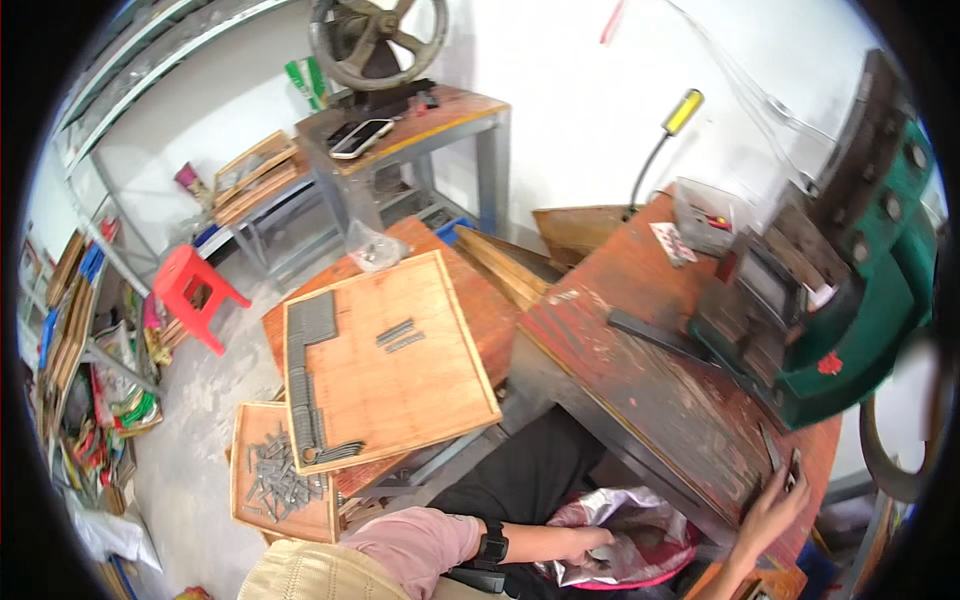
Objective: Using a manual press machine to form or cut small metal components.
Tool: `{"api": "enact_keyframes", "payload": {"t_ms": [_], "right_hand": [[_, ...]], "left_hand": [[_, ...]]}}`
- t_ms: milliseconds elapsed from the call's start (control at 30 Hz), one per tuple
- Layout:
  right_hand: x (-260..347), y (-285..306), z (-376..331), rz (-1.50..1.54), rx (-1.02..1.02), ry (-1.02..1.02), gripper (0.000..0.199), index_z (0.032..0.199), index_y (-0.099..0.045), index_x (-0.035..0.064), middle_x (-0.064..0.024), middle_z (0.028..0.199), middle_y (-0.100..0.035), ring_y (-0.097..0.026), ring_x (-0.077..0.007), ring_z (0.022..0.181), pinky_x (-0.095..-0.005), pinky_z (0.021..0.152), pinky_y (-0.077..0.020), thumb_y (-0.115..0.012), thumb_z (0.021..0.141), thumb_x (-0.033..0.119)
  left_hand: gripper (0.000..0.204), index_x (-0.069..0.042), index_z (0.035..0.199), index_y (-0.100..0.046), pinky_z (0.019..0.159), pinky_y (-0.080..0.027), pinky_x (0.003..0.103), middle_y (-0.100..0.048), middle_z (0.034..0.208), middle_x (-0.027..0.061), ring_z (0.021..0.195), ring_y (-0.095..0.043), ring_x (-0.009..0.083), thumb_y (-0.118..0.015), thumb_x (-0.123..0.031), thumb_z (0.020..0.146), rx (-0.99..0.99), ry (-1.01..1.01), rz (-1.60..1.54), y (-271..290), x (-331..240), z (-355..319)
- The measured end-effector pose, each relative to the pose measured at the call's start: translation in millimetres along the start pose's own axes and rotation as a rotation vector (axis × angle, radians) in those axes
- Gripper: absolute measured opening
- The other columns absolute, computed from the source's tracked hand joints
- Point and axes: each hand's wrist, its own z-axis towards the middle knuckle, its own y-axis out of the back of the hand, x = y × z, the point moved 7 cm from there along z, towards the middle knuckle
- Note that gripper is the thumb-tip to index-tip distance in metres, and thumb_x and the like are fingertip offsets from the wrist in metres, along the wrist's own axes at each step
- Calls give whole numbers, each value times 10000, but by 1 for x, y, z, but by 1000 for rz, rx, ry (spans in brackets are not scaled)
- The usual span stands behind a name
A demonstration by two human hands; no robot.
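Left hand digs in the crinkled foil bag on the lap, fingers buried, grip impossible to tell.
Right hand pinches a thin metal strip at the red counter edge, below the green press; feeding it up into the press looks next.

desk: worn reddish-brown, dark scuffs | press machine: green, red mark | bag: silvery-grey, pink rim | stool: bright red | tray: pale orange wood, grey metal strips | sleeve: dusty pink
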Motion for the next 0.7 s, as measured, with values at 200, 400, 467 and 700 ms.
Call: {"api": "enact_keyframes", "payload": {"t_ms": [200, 400, 467, 700], "right_hand": [[-21, 5, -7, 88, -39, -147, 321, 1141, -547, -57, -208, 1090, -550, -539, -323, 1025, -381, 864, -428, -529, 950, 200], [33, 23, -4, -99, -202, 85, 249, 964, -662, -33, -171, 932, -669, -643, -291, 829, -368, 739, -512, -613, 908, 204], [46, 24, -3, -168, -217, 122, 252, 967, -660, -37, -168, 920, -665, -639, -291, 807, -367, 733, -513, -610, 910, 203], [33, 18, -5, -182, -166, -16, 227, 912, -665, -54, -196, 864, -658, -626, -311, 756, -389, 710, -507, -642, 882, 169]], "left_hand": [[347, 19, 1136, -574, 728, -526, 361, -652, 988, 168, 860, -646, 216, -575, -230, 894, -295, -1061, 819, 86, -129, -183], [242, -6, 1044, -608, 895, -416, 452, -552, 1146, 210, 1080, -493, 366, -520, -29, 820, -1714, -1142, 1184, 335, -193, -383], [313, -26, 1113, -598, 954, -392, 434, -501, 1262, 185, 1182, -436, 361, -533, -72, 810, -1926, -739, 1344, 400, -194, -402], [400, -132, 1235, -563, 1050, -289, 482, -402, 1373, 169, 1278, -330, 375, -538, -158, 836, -1975, -478, 1606, 464, -189, -405]]}}
